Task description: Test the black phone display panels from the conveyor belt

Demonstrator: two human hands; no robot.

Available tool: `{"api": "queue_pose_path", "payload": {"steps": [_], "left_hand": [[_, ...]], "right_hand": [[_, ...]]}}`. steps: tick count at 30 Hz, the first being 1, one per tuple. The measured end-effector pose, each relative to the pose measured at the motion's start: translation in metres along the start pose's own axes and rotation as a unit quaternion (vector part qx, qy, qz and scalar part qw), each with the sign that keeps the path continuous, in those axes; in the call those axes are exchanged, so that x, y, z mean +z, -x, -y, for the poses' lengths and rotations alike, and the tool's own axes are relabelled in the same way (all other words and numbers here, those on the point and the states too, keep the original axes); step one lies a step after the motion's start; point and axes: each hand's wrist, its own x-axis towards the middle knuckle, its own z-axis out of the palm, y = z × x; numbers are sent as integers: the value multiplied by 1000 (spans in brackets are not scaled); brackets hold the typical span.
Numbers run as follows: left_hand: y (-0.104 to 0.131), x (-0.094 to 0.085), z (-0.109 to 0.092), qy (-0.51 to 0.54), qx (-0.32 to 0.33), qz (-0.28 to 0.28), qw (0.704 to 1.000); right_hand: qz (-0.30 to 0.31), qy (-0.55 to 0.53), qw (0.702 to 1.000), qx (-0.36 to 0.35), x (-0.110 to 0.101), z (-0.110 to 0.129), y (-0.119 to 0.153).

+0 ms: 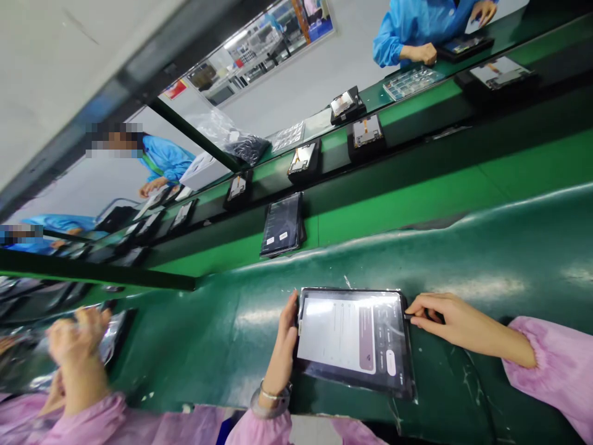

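Observation:
A tablet (pixel 354 337) with its screen lit lies on the green bench mat in front of me, a clear film over its face. My left hand (pixel 283 343), with a band and bracelet at the wrist, grips its left edge. At the opposite edge, my right hand (pixel 438 315) pinches a small black cable plug (pixel 408 316) between thumb and fingertips, against the tablet's side. Whether the plug is fully seated I cannot tell. A dark cable (pixel 482 386) runs down the mat below my right hand.
Stacked tablets (pixel 281 225) lie on the green conveyor (pixel 417 194) beyond the bench. Opened devices (pixel 365 133) stand along the far side, where workers in blue sit. To my left, a co-worker's hands (pixel 78 346) handle film-wrapped items. A green post (pixel 139 275) juts in there.

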Motion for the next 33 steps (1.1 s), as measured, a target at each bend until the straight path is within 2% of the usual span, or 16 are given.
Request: {"api": "queue_pose_path", "payload": {"steps": [2,4,6,8,11,13,19,25,33], "left_hand": [[11,4,-16,-147,108,-14,983],[24,15,-31,-298,245,26,922],[35,30,-41,-375,355,108,849],[41,46,-46,-401,420,161,798],[42,64,-50,-413,464,194,760],[39,69,-52,-406,470,205,756],[17,72,-58,-415,422,191,784],[-5,85,-63,-429,412,213,775],[-12,89,-62,-431,399,232,775]], "right_hand": [[3,15,1000,-10,-1,-2,1],[10,21,1000,-12,-1,-4,2],[13,24,1000,-12,0,-8,3],[12,28,999,-14,0,-10,3],[10,33,999,-20,1,-11,4],[10,35,999,-24,1,-11,4],[14,43,999,-30,1,-14,4],[20,37,999,-32,0,-16,5],[16,35,999,-34,0,-15,5]]}}
